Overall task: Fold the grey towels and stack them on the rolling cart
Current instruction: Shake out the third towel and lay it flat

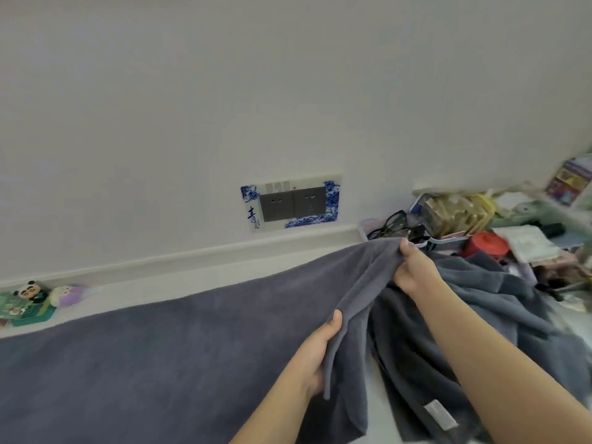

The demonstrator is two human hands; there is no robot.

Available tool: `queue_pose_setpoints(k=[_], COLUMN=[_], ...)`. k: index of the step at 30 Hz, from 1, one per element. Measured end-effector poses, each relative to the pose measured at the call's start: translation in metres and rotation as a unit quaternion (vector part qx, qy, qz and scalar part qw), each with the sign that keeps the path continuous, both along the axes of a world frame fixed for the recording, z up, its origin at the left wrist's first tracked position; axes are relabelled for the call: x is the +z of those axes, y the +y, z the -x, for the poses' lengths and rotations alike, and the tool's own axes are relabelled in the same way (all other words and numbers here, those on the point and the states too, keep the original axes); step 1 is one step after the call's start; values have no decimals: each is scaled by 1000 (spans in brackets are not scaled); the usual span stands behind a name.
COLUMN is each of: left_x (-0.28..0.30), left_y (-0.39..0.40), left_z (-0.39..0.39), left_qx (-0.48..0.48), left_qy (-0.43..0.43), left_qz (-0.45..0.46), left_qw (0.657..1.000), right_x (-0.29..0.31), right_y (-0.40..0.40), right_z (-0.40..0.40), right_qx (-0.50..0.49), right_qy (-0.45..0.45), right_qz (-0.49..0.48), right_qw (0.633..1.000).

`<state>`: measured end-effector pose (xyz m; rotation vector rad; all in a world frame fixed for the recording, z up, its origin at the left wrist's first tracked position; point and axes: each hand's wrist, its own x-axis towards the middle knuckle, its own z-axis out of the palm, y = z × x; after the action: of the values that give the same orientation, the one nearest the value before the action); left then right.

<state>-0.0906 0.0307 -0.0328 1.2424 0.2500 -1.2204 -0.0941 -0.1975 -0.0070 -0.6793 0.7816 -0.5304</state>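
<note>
Spreading across the white surface below the wall socket (290,202), the grey towel (179,357) lies mostly flat. The left hand (315,354) grips its near right edge, fingers curled round the cloth; the right hand (413,267) pinches the far corner. Soft and limp, it should handle best by its corners. More grey towels (474,318) lie crumpled rightward.

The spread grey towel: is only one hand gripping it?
No: the left hand grips the spread grey towel at its near edge and the right hand grips its far corner.
</note>
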Motion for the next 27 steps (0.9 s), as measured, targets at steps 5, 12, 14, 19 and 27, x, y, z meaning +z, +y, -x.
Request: queue_pose_setpoints(k=[5,12,14,19,27], left_x=[19,34,31,20,16], left_y=[-76,-82,-66,-9,110], left_z=[49,61,52,32,11], left_qx=[-43,-15,6,77,199], left_qy=[27,66,64,45,-41], left_qz=[81,108,101,86,16], left_qw=[995,992,993,992,979], right_x=[41,59,56,48,35], right_y=[-69,-69,-55,-3,124], right_z=[55,50,37,-7,-81], right_qx=[0,74,102,178,310], right_qy=[-24,-37,-41,-44,-53], right_qz=[41,78,71,52,84], right_qw=[999,993,991,982,946])
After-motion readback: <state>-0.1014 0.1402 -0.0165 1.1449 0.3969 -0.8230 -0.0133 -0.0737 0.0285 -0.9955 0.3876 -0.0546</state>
